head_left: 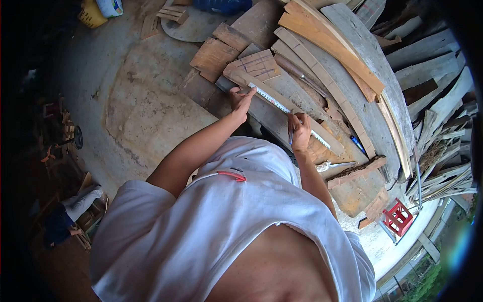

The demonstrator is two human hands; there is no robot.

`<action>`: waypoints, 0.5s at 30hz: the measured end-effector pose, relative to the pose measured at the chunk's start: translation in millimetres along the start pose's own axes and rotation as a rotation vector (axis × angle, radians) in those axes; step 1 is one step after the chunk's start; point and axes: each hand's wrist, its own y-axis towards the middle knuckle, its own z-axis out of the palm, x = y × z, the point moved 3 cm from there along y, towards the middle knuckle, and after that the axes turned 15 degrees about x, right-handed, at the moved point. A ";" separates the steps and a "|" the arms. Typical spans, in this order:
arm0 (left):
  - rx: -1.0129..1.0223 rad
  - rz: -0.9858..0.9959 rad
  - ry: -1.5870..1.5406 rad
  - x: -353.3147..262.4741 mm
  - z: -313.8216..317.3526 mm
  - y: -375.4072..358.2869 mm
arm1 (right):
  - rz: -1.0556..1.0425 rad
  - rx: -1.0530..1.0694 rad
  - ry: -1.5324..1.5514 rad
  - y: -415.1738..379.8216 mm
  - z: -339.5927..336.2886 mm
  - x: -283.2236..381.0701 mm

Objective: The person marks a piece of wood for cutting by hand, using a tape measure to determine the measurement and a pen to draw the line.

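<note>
A white measuring tape with ruled marks lies along a long wooden strip, sloping down to the right. My left hand is at its upper end, fingertips pressing the tape against the wood. Farther along, my right hand rests over the tape with fingers curled around a slim pen that points down. Part of the tape passes hidden beneath this hand and shows again beyond it. Behind the strip is a wooden block with dark lines drawn across it.
Curved wooden pieces and long boards cover the bench's far side. A blue marker-like object lies at the right. Beyond are stacked rough planks and a red stool. Another person is at the lower left.
</note>
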 end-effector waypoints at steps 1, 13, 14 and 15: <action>-0.017 0.008 0.002 1.4 0.7 2.7 | 0.001 -0.003 0.004 0.4 1.3 -0.1; -0.110 0.078 -0.142 -2.2 14.7 9.2 | -0.029 -0.005 -0.011 2.1 2.0 -3.3; -0.091 0.064 -0.195 -10.8 17.6 0.0 | -0.034 0.004 -0.028 2.2 1.3 -3.3; -0.089 0.065 -0.196 -9.3 18.4 2.4 | -0.034 0.003 -0.030 2.6 0.9 -3.5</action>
